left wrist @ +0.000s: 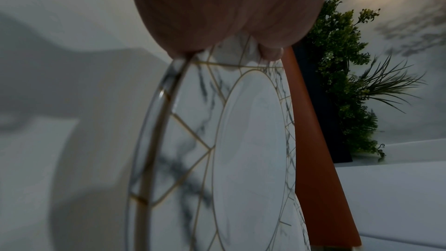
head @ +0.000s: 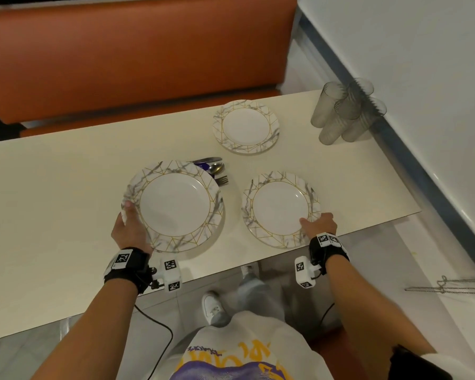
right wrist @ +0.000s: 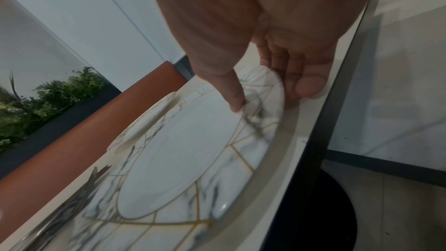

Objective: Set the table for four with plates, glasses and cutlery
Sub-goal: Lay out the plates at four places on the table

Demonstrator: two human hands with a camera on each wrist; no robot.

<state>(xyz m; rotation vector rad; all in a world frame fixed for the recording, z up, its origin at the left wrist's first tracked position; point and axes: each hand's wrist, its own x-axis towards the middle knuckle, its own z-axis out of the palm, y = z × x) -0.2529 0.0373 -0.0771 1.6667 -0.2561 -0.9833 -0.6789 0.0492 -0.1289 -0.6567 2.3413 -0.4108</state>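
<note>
Three marble-patterned plates with gold lines are on the cream table (head: 66, 174). My left hand (head: 129, 229) grips the near-left rim of the left plate (head: 173, 207), thumb on top; a second rim shows under its right side. In the left wrist view the same plate (left wrist: 251, 150) fills the frame below my left hand (left wrist: 229, 16). My right hand (head: 320, 222) pinches the near-right rim of the right plate (head: 280, 207), with the thumb (right wrist: 237, 105) on top. A third plate (head: 246, 127) lies farther back. Cutlery (head: 215, 170) lies partly hidden behind the left plate.
Several smoky glasses (head: 343, 113) stand clustered at the table's far right corner, against a white ledge (head: 422, 105). An orange bench (head: 121, 64) runs along the far side. The table's near edge is just below both wrists. Green plants (left wrist: 342, 83) stand beyond the bench.
</note>
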